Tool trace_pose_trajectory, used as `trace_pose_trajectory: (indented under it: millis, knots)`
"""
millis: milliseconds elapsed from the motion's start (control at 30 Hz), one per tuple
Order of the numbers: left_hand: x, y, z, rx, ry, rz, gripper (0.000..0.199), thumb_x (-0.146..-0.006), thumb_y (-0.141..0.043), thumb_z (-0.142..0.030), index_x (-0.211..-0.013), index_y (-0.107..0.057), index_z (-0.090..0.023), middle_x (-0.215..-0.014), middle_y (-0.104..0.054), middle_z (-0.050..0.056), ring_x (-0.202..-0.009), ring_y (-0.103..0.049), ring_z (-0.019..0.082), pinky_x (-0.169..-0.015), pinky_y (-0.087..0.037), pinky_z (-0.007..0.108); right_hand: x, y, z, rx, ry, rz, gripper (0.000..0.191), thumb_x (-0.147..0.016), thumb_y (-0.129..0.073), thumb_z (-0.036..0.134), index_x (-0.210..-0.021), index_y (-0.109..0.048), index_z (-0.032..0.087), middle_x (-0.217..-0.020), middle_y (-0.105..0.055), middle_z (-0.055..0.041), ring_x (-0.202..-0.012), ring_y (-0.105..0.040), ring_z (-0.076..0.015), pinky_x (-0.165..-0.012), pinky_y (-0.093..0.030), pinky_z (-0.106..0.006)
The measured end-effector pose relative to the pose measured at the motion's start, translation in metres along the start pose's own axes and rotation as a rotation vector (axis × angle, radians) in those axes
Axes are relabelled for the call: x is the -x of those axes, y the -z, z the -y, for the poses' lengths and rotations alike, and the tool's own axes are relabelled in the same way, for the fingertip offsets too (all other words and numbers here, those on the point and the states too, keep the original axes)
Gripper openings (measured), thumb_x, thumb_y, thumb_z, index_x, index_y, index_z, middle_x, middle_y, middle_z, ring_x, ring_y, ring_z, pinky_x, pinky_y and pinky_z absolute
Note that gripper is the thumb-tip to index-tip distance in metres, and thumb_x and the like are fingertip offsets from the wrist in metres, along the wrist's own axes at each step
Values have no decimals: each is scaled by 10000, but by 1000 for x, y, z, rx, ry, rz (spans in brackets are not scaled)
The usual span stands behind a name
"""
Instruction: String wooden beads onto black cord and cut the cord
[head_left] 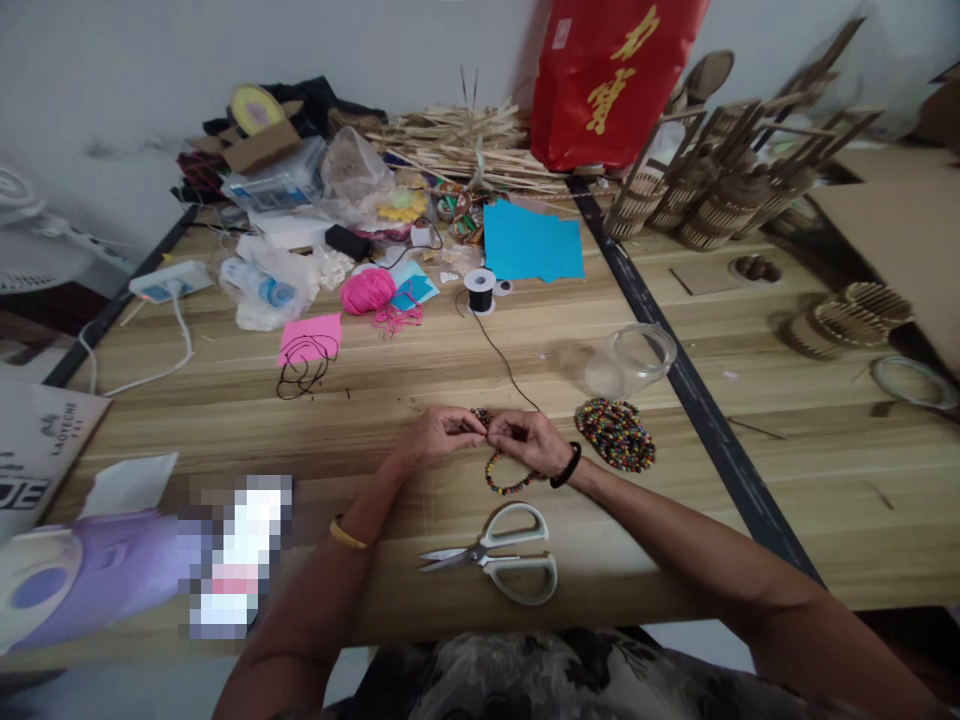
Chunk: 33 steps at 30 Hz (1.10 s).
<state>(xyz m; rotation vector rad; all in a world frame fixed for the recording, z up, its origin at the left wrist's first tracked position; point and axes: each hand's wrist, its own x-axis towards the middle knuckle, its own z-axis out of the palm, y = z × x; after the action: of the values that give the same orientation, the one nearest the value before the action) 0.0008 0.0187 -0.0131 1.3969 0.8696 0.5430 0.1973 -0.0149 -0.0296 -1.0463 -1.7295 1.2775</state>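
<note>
My left hand (441,434) and my right hand (531,442) meet at the fingertips above the table, both closed in a pinch. Between them is a string of colourful beads (510,489); its loop hangs below my right hand, and some dark beads show behind the fingertips. The exact spot they pinch is too small to make out. A black cord (499,350) runs from a white spool (480,290) down to my right hand. Right of that hand lies a coiled heap of beaded strands (616,435). Scissors with white handles (487,555) rest slightly open, nearer my body.
A clear glass jar (634,360) stands behind the bead heap. Pink yarn (369,291), blue paper (532,240) and plastic bags (266,285) crowd the back. At left are a power strip (172,283) and a pixelated object (240,560). Bamboo-like models (720,205) stand at right.
</note>
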Motion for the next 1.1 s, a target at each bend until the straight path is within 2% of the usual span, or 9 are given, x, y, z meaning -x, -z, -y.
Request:
trace_pose_trajectory:
  millis: [500,767,1100]
  knots:
    - [0,2,1,-27,-21,-21,217,-646,-753,-258,-772,-670,-101,-716,-691,52,-645,-618,104,-640,-474,213,0,0,1,-34,5,0,148,-807,-592,270,-777,-624,129,-661,-586,0,-599,-494,-104,-554,-371,-208]
    - [1,-1,-2,-4,17,-22,222,-627,-762,-251,-756,-670,-95,-694,-685,45,-633,-612,100,-640,-466,210,0,0,0,-18,-13,3,205,-812,-602,327,-781,-633,126,-639,-574,-1,-556,-471,-97,-520,-367,-205]
    - [0,-1,4,-4,-4,-10,207,-650,-749,-249,-757,-665,-93,-707,-682,48,-641,-607,104,-639,-458,215,0,-1,-4,-107,-43,11,222,-777,-661,345,-805,-598,134,-640,-565,6,-536,-481,-89,-514,-405,-211]
